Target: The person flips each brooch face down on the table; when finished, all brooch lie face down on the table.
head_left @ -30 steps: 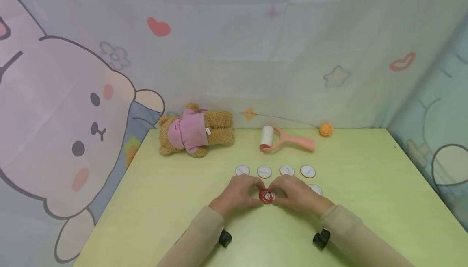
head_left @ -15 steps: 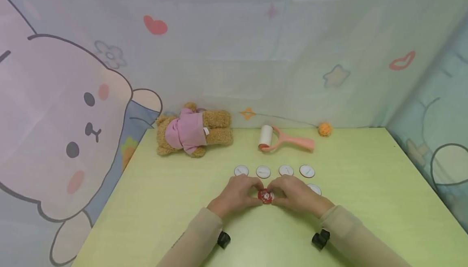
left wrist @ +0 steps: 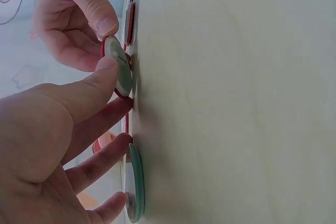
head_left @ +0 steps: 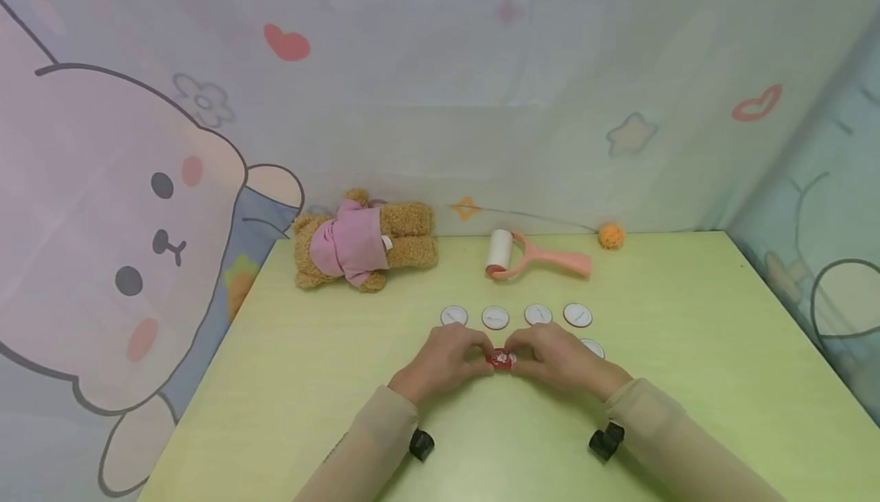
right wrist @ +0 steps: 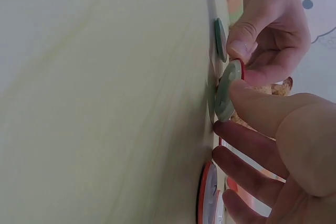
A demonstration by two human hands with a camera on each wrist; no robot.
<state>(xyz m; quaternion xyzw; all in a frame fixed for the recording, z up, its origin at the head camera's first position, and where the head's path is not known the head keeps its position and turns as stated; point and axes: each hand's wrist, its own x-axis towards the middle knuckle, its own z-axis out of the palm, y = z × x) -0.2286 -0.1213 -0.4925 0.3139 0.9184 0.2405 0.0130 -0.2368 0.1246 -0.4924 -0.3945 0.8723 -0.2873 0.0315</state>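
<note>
A round red button badge (head_left: pixel 502 359) with a white picture is held between both hands in the head view. My left hand (head_left: pixel 443 361) pinches its left edge, and my right hand (head_left: pixel 560 358) pinches the right edge. Both wrist views show the pale back of this badge (left wrist: pixel 119 66) tilted up, its lower edge close to the table. Each thumb presses on the near side. Several badges with white backs up lie just beyond the hands, among them a badge (head_left: pixel 496 318) in the row and another badge (head_left: pixel 593 348) partly behind my right hand.
A teddy bear (head_left: pixel 364 242) in a pink top lies at the table's back left. Towards the back middle is a pink-handled lint roller (head_left: pixel 543 257), with a small orange ball (head_left: pixel 611 236) near the back edge. A printed curtain (head_left: pixel 440 105) hangs behind the table (head_left: pixel 687 334).
Between both hands the red badge has tilted, so its face looks narrower from above. The hands keep their grip in about the same place. The head view has shifted slightly.
</note>
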